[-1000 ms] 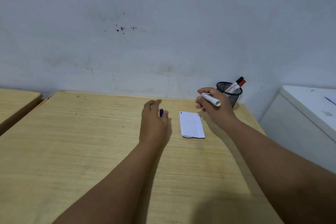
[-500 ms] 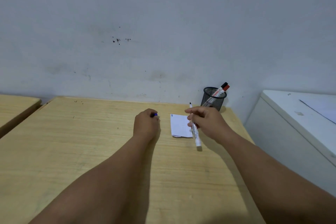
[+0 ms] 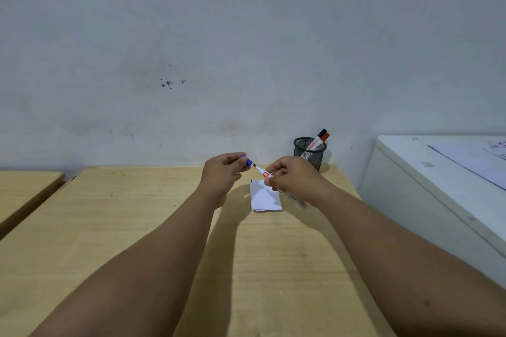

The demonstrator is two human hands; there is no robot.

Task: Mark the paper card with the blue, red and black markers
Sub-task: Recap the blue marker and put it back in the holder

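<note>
A white paper card lies on the wooden table, with a short blue stroke at its top left corner. My right hand grips the uncapped blue marker above the card, its dark tip pointing up and left. My left hand pinches the blue cap, whose opening faces the tip a small gap away. The red marker and black marker stand in the black mesh cup behind my right hand.
A white cabinet top with a sheet on it stands to the right of the table. A second wooden table is at the left. The wall runs right behind the table's far edge.
Both hands have lifted off the table and come together over the card. The marker has swung so its tip points at the cap in my left hand.
</note>
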